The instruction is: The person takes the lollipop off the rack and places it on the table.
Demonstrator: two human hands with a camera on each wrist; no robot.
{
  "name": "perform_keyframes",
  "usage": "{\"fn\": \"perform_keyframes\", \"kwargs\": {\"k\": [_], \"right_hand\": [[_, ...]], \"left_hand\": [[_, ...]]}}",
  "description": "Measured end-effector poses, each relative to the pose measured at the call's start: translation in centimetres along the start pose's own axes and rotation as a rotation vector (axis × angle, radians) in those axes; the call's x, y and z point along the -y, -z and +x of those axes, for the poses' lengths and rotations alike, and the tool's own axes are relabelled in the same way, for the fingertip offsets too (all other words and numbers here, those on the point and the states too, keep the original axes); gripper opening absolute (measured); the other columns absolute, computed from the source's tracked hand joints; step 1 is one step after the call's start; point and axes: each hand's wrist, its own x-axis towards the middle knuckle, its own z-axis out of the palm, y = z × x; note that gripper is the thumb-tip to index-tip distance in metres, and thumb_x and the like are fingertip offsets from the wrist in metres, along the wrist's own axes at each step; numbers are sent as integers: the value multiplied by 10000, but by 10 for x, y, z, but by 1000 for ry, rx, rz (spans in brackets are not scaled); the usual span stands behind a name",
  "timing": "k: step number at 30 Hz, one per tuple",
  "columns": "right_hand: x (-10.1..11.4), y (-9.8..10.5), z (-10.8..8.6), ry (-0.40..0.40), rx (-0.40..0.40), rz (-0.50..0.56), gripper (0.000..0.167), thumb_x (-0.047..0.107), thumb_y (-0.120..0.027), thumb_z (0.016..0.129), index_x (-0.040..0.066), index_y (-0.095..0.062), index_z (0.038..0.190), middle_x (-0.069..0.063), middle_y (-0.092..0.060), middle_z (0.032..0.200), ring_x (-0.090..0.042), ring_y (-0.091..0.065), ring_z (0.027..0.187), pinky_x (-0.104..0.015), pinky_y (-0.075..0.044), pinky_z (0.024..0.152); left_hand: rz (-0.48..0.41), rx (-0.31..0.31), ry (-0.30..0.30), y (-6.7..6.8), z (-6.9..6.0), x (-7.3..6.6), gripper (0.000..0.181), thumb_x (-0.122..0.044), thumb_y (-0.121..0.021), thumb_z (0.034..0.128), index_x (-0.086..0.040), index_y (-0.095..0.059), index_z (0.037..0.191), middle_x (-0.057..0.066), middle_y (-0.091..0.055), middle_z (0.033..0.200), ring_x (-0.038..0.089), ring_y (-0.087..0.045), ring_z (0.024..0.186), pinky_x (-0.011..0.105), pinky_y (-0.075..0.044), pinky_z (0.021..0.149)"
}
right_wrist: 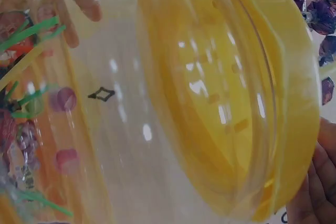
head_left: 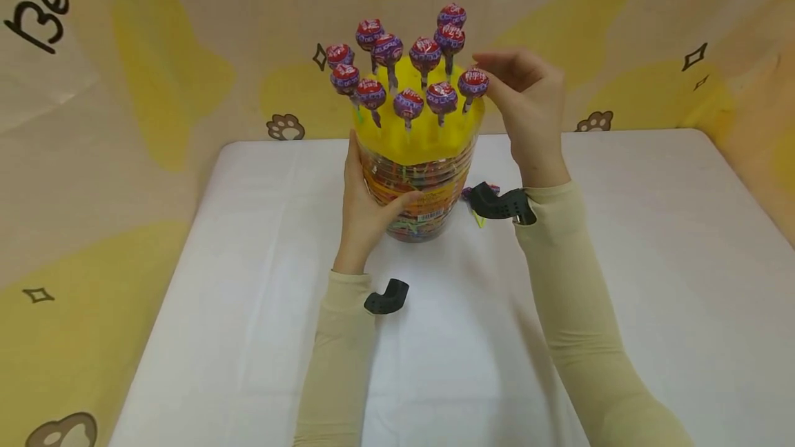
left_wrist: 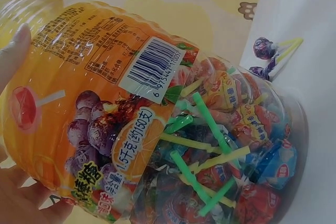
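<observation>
A clear plastic candy jar (head_left: 416, 202) with a yellow lid (head_left: 406, 147) stands on the table. Wrapped candies with green and yellow sticks fill its lower part (left_wrist: 210, 166). Several lollipops in purple and red wrappers (head_left: 408, 105) stick up from the lid. My left hand (head_left: 366, 209) holds the jar's left side, the thumb across its front. At the lid's right edge, my right hand (head_left: 531, 98) pinches a lollipop (head_left: 474, 83) by its wrapped head; the exact contact is partly hidden. Fingers (right_wrist: 312, 187) of that hand show beyond the lid in the right wrist view.
Loose lollipops (left_wrist: 264, 49) lie on the white table (head_left: 267, 323) to the jar's right, partly behind the right wrist's black mount (head_left: 497, 202). A patterned yellow and beige cloth (head_left: 236, 40) hangs behind the table.
</observation>
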Motion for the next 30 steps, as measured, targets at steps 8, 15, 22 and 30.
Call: {"fn": "perform_keyframes", "kwargs": {"k": [8, 15, 22, 30], "right_hand": [[2, -10, 3, 16, 17, -15, 150, -46, -683, 822, -29, -715, 968, -80, -691, 928, -194, -654, 870, -269, -539, 821], [4, -15, 5, 17, 2, -69, 132, -2, -718, 808, -19, -717, 939, -68, -692, 915, -197, -642, 869, -267, -530, 832], [2, -17, 8, 11, -4, -153, 144, 17, -714, 818, -13, -715, 959, -83, -685, 940, -206, -628, 879, -265, -529, 826], [1, -20, 10, 11, 11, -153, 109, -18, -700, 818, -19, -702, 928, -78, -658, 911, -208, -597, 852, -260, -516, 807]], "left_hand": [[6, 1, -12, -1, -1, 0, 1095, -203, -785, 784, -151, 20, 1523, 52, -106, 1562, 183, -158, 1413, 414, -170, 1151], [13, 1, -13, -1, -1, -1, 1091, -226, -780, 789, -164, 25, 1524, 52, -104, 1561, 192, -158, 1413, 427, -178, 1148], [18, 2, -2, -1, 0, 0, 1093, -234, -779, 789, -166, 26, 1524, 55, -100, 1562, 203, -154, 1415, 443, -175, 1147], [-14, 3, 27, 0, -1, -2, 1073, -236, -769, 798, -167, 17, 1524, 47, -108, 1558, 187, -164, 1408, 432, -177, 1148]]}}
